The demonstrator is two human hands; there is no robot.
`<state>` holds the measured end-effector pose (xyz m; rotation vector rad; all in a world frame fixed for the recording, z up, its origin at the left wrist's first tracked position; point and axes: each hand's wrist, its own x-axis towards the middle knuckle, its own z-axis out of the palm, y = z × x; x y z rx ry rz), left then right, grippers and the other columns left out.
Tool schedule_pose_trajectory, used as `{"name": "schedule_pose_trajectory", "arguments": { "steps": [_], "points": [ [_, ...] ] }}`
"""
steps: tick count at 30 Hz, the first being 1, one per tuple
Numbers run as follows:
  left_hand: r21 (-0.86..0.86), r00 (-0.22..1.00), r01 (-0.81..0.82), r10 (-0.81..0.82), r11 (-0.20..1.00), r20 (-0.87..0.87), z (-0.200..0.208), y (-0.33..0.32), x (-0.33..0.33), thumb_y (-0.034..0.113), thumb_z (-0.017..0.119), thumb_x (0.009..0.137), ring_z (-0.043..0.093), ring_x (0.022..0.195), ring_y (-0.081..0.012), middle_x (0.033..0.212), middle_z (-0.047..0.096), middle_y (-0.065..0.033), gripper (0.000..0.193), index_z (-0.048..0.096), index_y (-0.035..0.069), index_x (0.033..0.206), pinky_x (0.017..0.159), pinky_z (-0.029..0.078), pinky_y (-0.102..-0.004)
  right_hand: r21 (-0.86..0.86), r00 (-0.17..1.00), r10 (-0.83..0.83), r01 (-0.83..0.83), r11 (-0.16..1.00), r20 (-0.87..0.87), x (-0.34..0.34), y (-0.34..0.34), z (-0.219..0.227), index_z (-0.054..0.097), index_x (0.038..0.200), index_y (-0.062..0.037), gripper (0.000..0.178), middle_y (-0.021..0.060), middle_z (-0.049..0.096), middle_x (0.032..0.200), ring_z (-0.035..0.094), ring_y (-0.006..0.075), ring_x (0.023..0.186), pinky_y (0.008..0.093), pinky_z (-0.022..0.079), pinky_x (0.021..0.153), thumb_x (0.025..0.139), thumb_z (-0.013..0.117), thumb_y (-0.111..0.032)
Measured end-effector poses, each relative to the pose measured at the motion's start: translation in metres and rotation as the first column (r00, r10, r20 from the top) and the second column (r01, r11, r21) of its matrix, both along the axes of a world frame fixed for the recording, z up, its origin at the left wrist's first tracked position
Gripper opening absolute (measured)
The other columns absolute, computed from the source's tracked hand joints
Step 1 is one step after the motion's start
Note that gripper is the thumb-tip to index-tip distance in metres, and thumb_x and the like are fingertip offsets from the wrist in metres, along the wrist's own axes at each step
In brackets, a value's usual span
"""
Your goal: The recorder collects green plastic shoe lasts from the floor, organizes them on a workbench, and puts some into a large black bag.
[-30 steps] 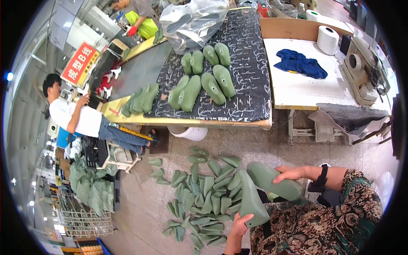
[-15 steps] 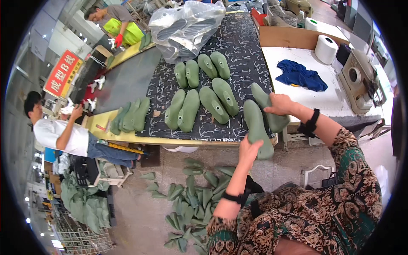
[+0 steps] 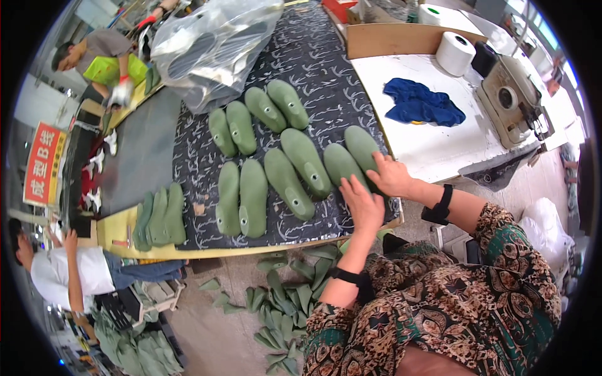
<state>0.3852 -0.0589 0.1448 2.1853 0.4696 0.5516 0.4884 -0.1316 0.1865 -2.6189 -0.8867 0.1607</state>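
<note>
A pair of green shoe lasts lies at the right end of the patterned dark cloth [image 3: 207,113]. My left hand [image 3: 365,207] rests on the heel end of the nearer shoe last [image 3: 340,161], fingers stretched out. On the farther shoe last [image 3: 362,145] lies my right hand [image 3: 393,177], its fingers extended and apart. Both heel ends are partly hidden under my hands. Left of them are more pairs: a shoe last [image 3: 290,182] with its mate [image 3: 307,161], and another pair [image 3: 253,197] farther left. Two pairs [image 3: 263,109] form a row behind.
Several lasts [image 3: 160,216] stand at the left table edge. A clear plastic bag [image 3: 216,53] sits at the back. Rightward are blue cloth [image 3: 423,103], a thread cone [image 3: 456,53] and a sewing machine [image 3: 511,103]. Lasts pile on the floor [image 3: 282,307]. Two people work at left.
The two lasts I gripped upright over the table's edge now lie on the cloth beside the other pairs. Both hands have loosened, their fingers spread. The view has shifted right.
</note>
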Motion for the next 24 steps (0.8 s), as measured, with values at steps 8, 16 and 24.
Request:
{"name": "schedule_pose_trajectory", "arguments": {
  "steps": [8,16,24],
  "points": [
    [0.005,0.999,-0.005,0.005,1.0,-0.049,0.039,0.005,-0.016,0.019,0.061,0.078,0.034,0.115,-0.0504,0.131,0.023,-0.0347,0.061,0.032,0.0,0.129,0.094,0.032,-0.0494,0.263,0.949,0.112,-0.193,0.945,0.294,0.133,-0.059,0.003,0.046,0.12,-0.0085,0.058,0.0176,0.053,0.107,0.053,0.034,0.097,0.0466,0.043,0.077,0.072,0.066,-0.035],
    [0.339,0.941,-0.163,0.249,0.927,-0.228,0.05,-0.017,0.021,0.043,0.065,0.072,0.034,0.113,-0.0482,0.126,0.029,-0.0328,0.056,0.058,-0.009,0.089,0.091,0.032,-0.0523,-0.237,0.962,-0.176,0.224,0.945,0.208,0.221,-0.086,-0.019,0.048,0.116,-0.0137,0.049,0.0194,0.046,0.118,0.044,0.0367,0.111,0.0514,0.038,0.085,0.075,0.064,-0.036],
    [0.409,0.958,-0.185,0.257,0.894,-0.127,0.043,-0.021,0.032,0.033,0.065,0.067,0.038,0.109,-0.0463,0.122,0.035,-0.0315,0.043,0.06,-0.009,0.07,0.087,0.036,-0.052,0.515,0.957,-0.23,0.289,0.807,-0.176,0.255,-0.089,0.065,0.052,0.084,0.0053,0.031,0.0219,0.059,0.077,0.06,0.0305,0.071,0.0381,0.046,0.066,0.077,0.058,-0.024]
  ]
}}
